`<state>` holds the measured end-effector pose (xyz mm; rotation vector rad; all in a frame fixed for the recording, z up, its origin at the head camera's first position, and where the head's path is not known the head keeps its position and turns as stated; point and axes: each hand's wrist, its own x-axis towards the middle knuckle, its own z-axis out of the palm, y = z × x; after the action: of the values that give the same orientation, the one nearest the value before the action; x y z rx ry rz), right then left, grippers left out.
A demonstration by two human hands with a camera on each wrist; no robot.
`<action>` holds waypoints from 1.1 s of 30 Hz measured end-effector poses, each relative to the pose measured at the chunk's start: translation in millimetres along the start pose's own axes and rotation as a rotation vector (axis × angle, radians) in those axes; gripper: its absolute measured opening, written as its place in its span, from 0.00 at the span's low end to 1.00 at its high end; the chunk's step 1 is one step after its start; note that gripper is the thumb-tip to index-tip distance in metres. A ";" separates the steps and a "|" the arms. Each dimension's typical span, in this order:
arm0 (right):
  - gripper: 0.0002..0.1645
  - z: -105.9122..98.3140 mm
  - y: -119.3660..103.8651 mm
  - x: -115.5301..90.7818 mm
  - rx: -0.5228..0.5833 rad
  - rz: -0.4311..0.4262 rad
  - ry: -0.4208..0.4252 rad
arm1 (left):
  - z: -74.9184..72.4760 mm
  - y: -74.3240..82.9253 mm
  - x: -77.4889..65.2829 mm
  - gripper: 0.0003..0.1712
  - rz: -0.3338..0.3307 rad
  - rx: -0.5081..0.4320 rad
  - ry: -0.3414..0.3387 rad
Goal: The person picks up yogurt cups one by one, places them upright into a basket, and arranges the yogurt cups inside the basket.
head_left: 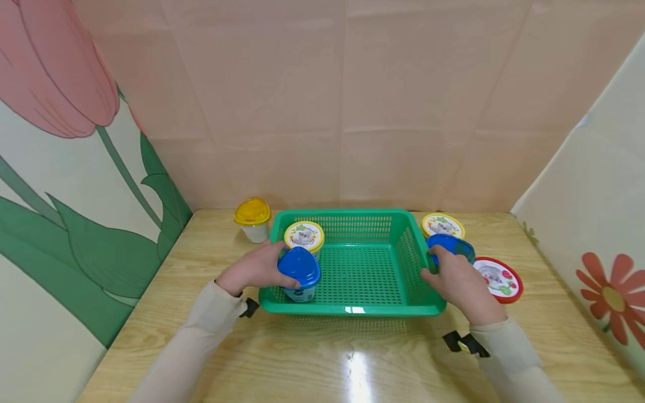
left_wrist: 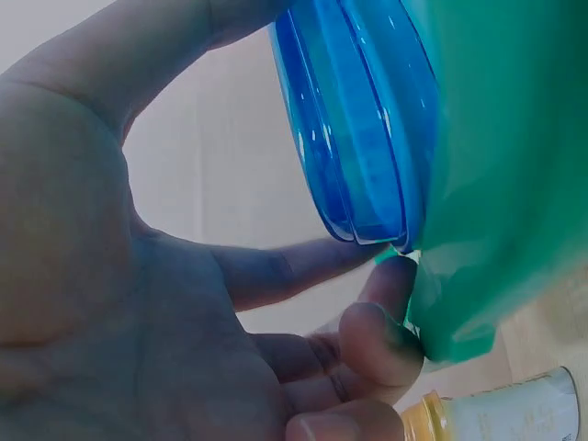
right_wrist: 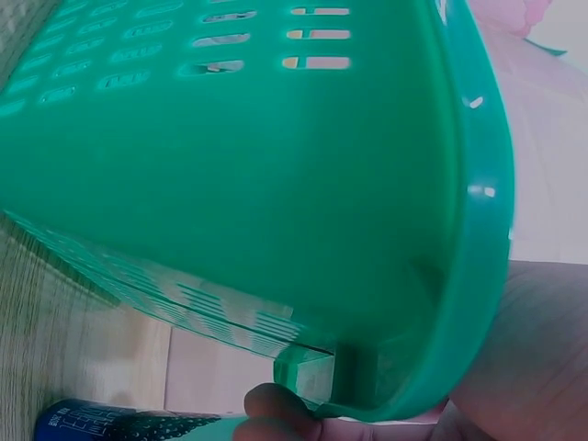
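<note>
Over the left end of the green basket (head_left: 353,309), my left hand (head_left: 257,267) grips a blue-lidded tub (head_left: 299,265) between thumb and fingers. In the left wrist view, thumb and forefinger lie on either side of the blue lid (left_wrist: 344,129). Beside it in the basket is a yellow-rimmed tub (head_left: 304,235) with a printed lid. My right hand (head_left: 461,282) is at the basket's right rim, over part of another blue-lidded tub (head_left: 445,242). In the right wrist view its fingertips (right_wrist: 276,409) show below the rim; what they hold, if anything, is hidden.
A tub with a yellow lid (head_left: 253,211) stands left of the basket, behind my left hand. On the right are another yellow-rimmed tub (head_left: 442,225) and a red-rimmed tub (head_left: 499,280). A pinkish back wall (head_left: 342,112) and patterned side walls enclose the wooden table (head_left: 282,364).
</note>
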<state>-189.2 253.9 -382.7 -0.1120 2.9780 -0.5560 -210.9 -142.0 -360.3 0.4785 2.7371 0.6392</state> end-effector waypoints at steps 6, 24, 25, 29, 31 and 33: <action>0.37 -0.2 0.8 0.2 0.004 -0.001 -0.008 | -0.9 -2.1 0.4 0.51 0.020 -0.024 0.006; 0.36 0.7 -1.2 0.6 -0.007 -0.008 0.010 | -0.1 -7.3 6.1 0.49 0.033 -0.066 0.005; 0.36 0.7 -1.3 0.6 -0.007 -0.009 0.010 | -0.2 -7.5 6.2 0.49 0.034 -0.069 0.004; 0.36 0.5 -1.4 0.5 -0.006 -0.008 0.006 | -0.6 -8.3 7.1 0.50 0.040 -0.080 -0.001; 0.36 0.4 -1.5 0.4 -0.007 -0.007 0.005 | -0.8 -8.3 7.3 0.50 0.041 -0.081 -0.002; 0.36 0.5 -1.3 0.5 -0.008 -0.007 0.004 | -0.7 -8.1 7.3 0.50 0.039 -0.081 -0.001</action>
<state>-189.6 252.4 -382.8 -0.1226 2.9857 -0.5453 -219.8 -146.3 -365.0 0.5143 2.6946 0.7568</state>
